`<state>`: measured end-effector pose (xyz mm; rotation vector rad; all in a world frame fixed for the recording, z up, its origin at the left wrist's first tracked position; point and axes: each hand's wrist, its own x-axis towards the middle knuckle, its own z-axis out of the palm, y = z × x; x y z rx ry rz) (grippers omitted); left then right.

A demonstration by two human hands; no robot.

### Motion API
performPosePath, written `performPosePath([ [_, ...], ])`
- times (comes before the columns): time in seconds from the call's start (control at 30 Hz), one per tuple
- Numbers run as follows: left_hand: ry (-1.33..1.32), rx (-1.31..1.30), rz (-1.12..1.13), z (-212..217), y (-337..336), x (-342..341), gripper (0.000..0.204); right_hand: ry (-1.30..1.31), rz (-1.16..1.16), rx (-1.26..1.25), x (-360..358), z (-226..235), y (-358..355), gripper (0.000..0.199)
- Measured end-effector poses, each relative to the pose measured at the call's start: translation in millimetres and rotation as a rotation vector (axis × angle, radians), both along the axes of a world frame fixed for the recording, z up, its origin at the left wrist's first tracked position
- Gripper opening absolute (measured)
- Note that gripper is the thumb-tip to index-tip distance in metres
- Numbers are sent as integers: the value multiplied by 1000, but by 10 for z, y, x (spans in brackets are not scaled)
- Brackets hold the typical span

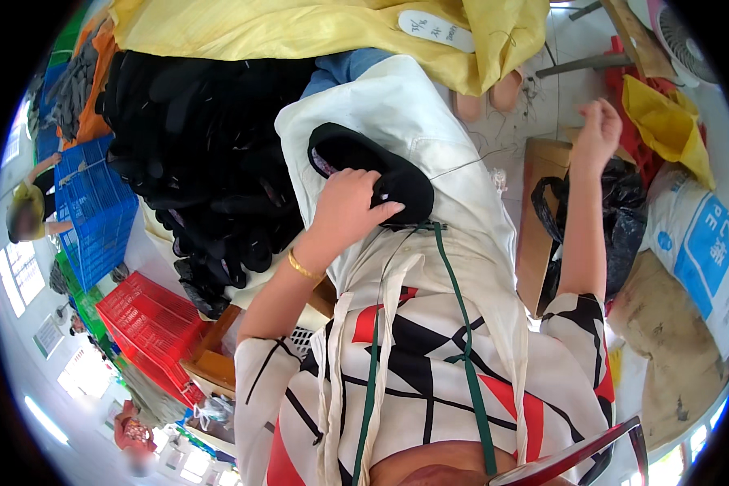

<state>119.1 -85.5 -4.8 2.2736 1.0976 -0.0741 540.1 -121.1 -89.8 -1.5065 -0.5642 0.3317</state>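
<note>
A black cloth shoe [410,185] lies on the white apron [454,134] over my lap, its opening toward the upper left and a patterned lining showing inside. My left hand [344,212] is closed on the shoe, thumb on top and fingers curled over the opening's edge. A thin dark thread [466,168] runs from the shoe's right side over the apron toward the right. Well off to the right, my right hand [599,134] is raised with its fingers pinched together. Whatever it pinches is too small to make out.
A big heap of black shoes [202,138] sits at my left. Yellow sheeting [283,28] with a white sole [436,31] on it lies beyond my lap. Blue [93,206] and red crates [150,324] stand left; a cardboard box [535,219] and black bag [616,215] are right.
</note>
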Motion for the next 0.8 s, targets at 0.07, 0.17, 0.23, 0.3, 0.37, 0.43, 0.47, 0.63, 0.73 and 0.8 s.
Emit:
performPosePath([
  [0.07,-147,141,38,-23,-98,0,32,90,160,-51,-291,-82,-14,13],
  [0.17,-219,347,80,-65,-252,6,25,336,440,-150,-832,-78,-1,10],
  [0.23,-238,402,121,-53,-317,35,22,473,609,-251,-1216,67,-27,12],
  [0.3,-266,370,196,-24,-390,54,20,545,810,-393,-1476,244,-98,12],
  [0.37,-308,144,347,4,-454,69,17,555,966,-435,-1665,363,-182,12],
  [0.43,-429,-185,570,-45,-486,42,15,542,1093,-430,-1821,356,-265,12],
  [0.47,-532,-404,716,-130,-499,-7,15,540,1131,-436,-1876,392,-293,13],
  [0.63,-928,-1084,1075,-297,-564,-71,19,196,1211,-410,-2061,434,-422,14],
  [0.73,-969,-1179,1086,-371,-567,-103,20,89,1177,-373,-2136,396,-438,15],
  [0.8,-985,-1197,1085,-380,-568,-111,20,57,1173,-369,-2148,401,-435,14],
])
